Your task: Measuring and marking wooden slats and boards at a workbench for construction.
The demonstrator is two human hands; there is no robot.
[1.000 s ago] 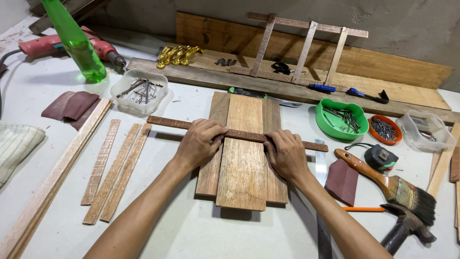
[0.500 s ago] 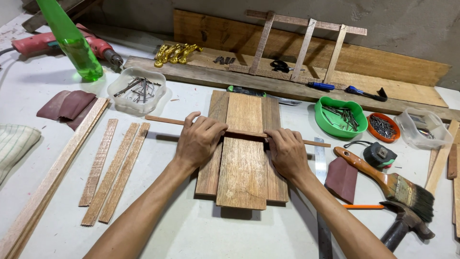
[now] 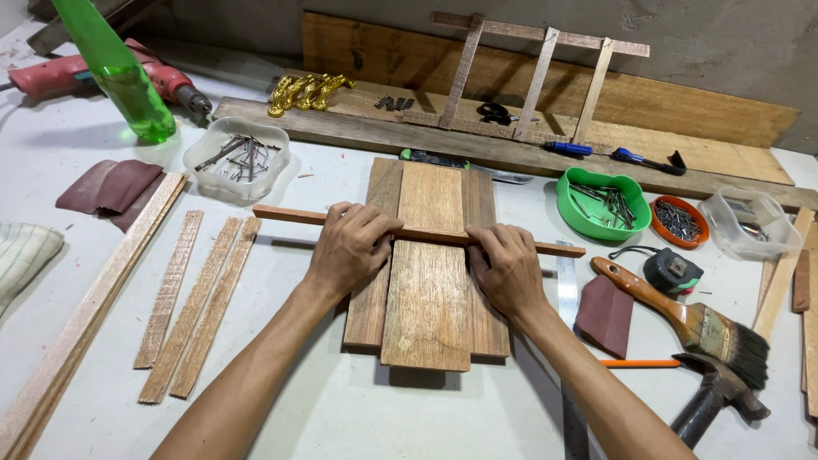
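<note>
Both hands, as I see them from the head camera, press one thin wooden strip (image 3: 417, 232) that lies crosswise over a stack of boards (image 3: 426, 273) at the centre of the frame.

- Left hand (image 3: 349, 247): fingers curled, tips hooked over the strip's far edge, palm flat on the left board. Closed lightly on the strip rather than gripping all round it.
- Right hand (image 3: 507, 268): same pose, fingers bent over the strip just right of the middle board, heel resting on the right board.
- Strip: runs from left of the stack to its right end near a steel ruler (image 3: 569, 341); its middle stretch shows between the hands, the rest sits under the fingers.
- Forearms: enter from the lower edge, angled inward toward each other; elbows cut off by the frame.
- Hard to tell: whether the thumbs pinch the strip from below; they are hidden under the palms.
- Nearby: three loose slats (image 3: 192, 302) at lower left, a clear tub of nails (image 3: 239, 158) above them, a green bowl (image 3: 603, 204) of nails at right, a paintbrush (image 3: 682, 319) and a hammer (image 3: 716, 396) at lower right, partly cut off.
</note>
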